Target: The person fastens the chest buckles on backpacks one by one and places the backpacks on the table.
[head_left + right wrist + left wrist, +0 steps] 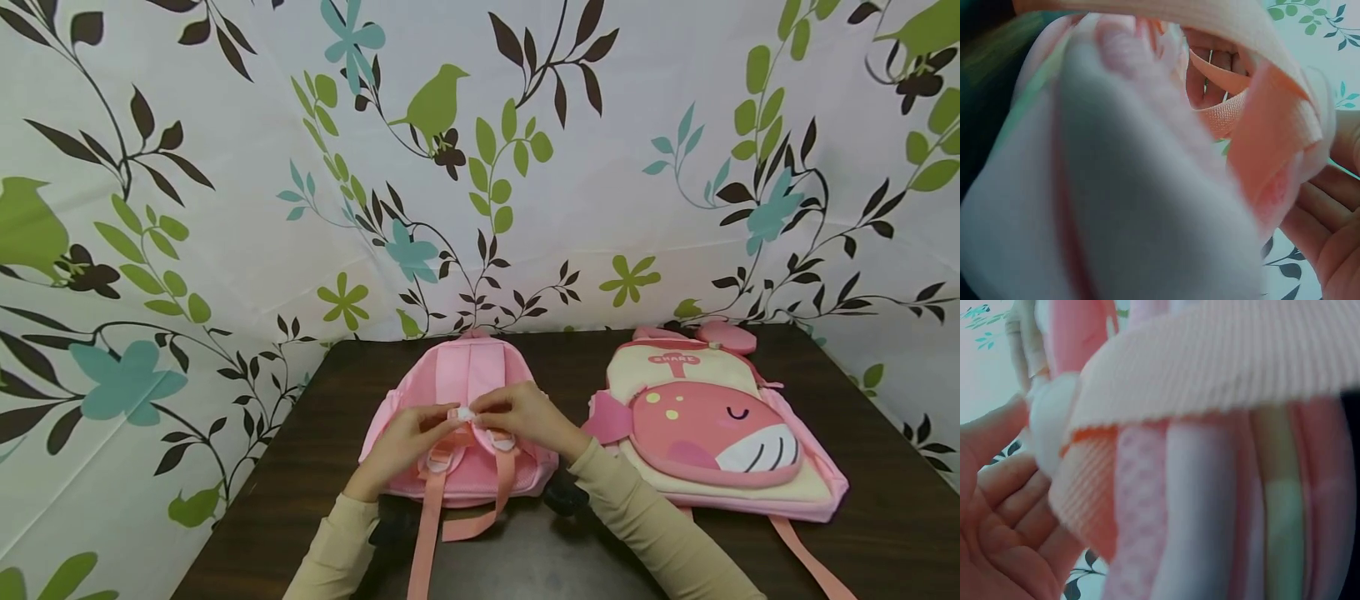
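A small pink backpack (468,362) lies with its shoulder straps facing up. Over its middle, my left hand (405,440) and right hand (534,418) meet at a small white buckle (463,413), each pinching it between thumb and fingers. In the left wrist view, the white piece (1054,419) sits at the thumb tip, beside a ribbed peach strap (1210,369). The right wrist view has a peach strap (1272,134) looping close to the right hand (1335,231). Whether the buckle's halves are joined cannot be made out.
To the right lies a second backpack (622,367), cream and pink with a whale-shaped front pocket (690,425). Loose peach straps (426,542) hang toward the near side of the dark wooden table (285,500). A patterned cloth (247,208) stands behind.
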Demonstrator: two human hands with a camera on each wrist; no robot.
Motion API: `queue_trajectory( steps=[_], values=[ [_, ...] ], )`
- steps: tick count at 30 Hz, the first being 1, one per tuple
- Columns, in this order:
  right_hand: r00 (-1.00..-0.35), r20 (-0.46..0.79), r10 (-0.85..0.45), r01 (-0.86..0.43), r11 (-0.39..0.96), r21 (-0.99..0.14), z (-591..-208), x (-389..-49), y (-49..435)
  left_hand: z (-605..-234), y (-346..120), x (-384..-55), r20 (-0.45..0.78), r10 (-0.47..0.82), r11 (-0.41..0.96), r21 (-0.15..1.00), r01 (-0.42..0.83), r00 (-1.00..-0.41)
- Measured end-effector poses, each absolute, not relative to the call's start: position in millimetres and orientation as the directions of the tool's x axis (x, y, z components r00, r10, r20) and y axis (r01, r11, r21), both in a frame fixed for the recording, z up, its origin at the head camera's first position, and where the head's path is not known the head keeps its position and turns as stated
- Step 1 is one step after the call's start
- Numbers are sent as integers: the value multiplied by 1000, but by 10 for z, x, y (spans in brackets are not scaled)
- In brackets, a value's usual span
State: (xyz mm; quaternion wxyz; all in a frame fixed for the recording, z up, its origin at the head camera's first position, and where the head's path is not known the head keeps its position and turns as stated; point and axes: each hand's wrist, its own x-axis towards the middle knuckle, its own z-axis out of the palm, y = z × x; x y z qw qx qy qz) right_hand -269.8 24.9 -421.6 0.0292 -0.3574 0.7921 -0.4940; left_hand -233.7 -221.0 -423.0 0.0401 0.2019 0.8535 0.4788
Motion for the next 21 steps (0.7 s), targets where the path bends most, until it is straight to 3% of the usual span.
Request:
queue_trajectory(
  steps=[9, 21],
  values=[
    [-661, 261, -703, -607, 297, -737, -4375, -2724, 209, -4304, -2283, -2373, 41, 469, 580, 739, 342, -882],
    [-661, 249, -708, -598, 297, -744, -4425, -2702, 211, -4310, -2289, -2367, 23, 466, 603, 724, 336, -884]
  ],
)
